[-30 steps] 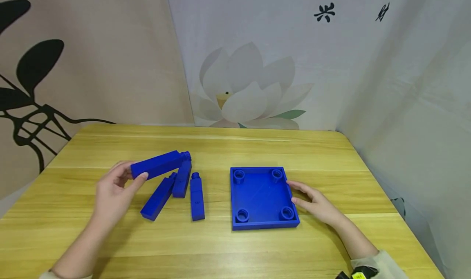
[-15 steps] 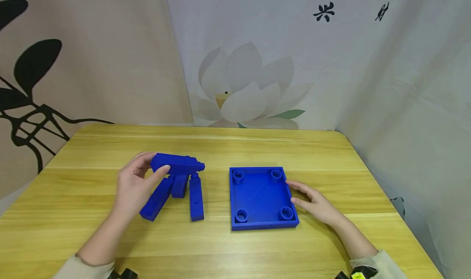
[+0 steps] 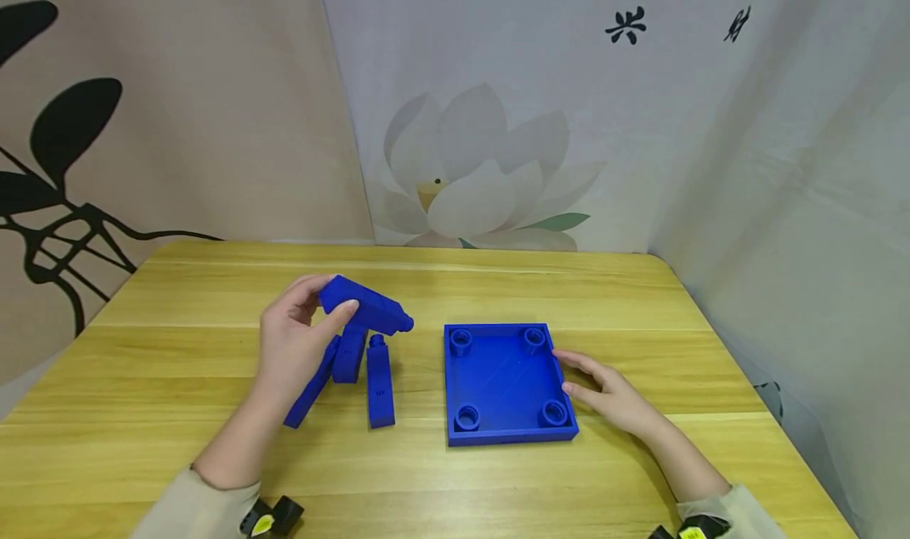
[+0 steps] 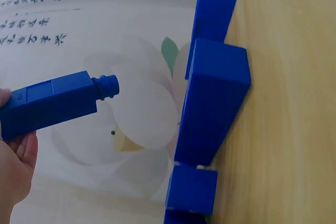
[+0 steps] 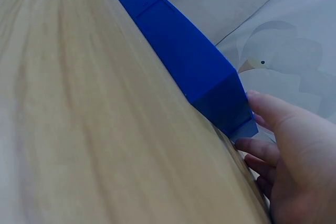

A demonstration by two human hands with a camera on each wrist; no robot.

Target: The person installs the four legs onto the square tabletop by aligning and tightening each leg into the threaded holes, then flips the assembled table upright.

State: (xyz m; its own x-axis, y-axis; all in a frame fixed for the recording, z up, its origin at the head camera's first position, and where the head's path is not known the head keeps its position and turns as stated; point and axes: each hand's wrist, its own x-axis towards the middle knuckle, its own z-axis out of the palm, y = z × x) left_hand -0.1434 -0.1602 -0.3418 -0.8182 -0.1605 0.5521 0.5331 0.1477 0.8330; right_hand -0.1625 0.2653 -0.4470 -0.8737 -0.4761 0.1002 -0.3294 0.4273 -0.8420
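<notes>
My left hand (image 3: pixel 293 351) pinches a blue square leg (image 3: pixel 368 305) between thumb and fingers above the table. Its threaded end (image 4: pixel 107 86) points right and slightly downward in the head view. Lying beneath and beside it are three similar blue legs: a left one (image 3: pixel 310 393) partly behind the hand, a middle one (image 3: pixel 349 356), and a right one (image 3: pixel 381 385). My right hand (image 3: pixel 613 395) touches the right edge of a blue square panel (image 3: pixel 501 385), fingers loosely extended. The panel lies flat with a round socket in each corner, raised rim upward.
The wooden table (image 3: pixel 498 491) carries the parts near its middle. Behind it hangs a fabric backdrop (image 3: pixel 498 41) with a printed lotus and dark characters. A light curtain (image 3: pixel 803 231) borders the right side.
My left hand has moved right with the leg, whose threaded end has swung from up-right to down-right. The right hand and panel stay in place.
</notes>
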